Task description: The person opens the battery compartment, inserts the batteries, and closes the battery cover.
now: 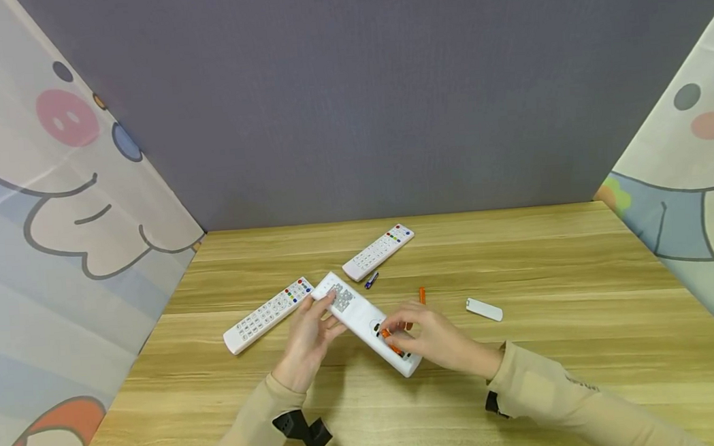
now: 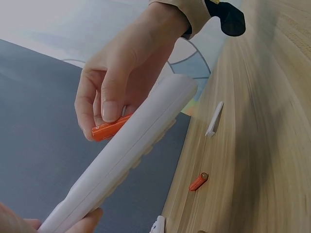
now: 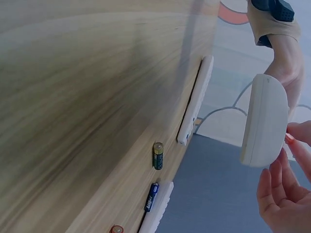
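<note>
A white remote control (image 1: pixel 359 322) is held back side up by my left hand (image 1: pixel 307 340), its thumb on top and fingers underneath. At its near end, the battery compartment faces up without a cover. My right hand (image 1: pixel 421 331) pinches an orange battery (image 2: pixel 109 128) between thumb and fingers, right at that compartment. In the right wrist view only the remote's rounded end and side show. A second orange battery (image 2: pixel 198 182) lies on the table behind the right hand. The white battery cover (image 1: pixel 484 309) lies apart to the right.
Two more white remotes lie buttons up: one to the left (image 1: pixel 267 315), one at the back (image 1: pixel 378 252). A blue battery (image 3: pixel 151 196) rests beside the back remote, and a dark battery with a gold end (image 3: pixel 158 155) lies close by. A grey panel (image 1: pixel 387 112) stands behind the wooden table (image 1: pixel 562 374).
</note>
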`<move>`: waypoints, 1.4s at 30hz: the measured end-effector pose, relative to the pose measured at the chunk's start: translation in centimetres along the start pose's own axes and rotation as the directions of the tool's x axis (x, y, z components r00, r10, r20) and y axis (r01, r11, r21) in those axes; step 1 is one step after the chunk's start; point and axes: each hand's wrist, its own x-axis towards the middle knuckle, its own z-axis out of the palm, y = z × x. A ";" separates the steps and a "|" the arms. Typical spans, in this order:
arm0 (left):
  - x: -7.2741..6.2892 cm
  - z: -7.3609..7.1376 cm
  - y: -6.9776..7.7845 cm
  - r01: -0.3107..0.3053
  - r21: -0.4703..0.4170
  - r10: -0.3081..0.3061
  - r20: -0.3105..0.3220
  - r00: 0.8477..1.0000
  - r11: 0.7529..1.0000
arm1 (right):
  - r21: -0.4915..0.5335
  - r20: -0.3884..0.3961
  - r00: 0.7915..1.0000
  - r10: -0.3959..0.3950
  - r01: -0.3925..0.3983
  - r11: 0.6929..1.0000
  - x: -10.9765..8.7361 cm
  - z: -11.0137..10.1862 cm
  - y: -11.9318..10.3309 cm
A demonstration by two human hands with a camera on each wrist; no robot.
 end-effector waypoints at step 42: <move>-0.2 0.1 0.9 -0.012 -0.058 0.011 -0.006 1.000 0.998 | -0.262 0.060 0.984 -0.170 0.180 0.948 -1.8 1.1 0.3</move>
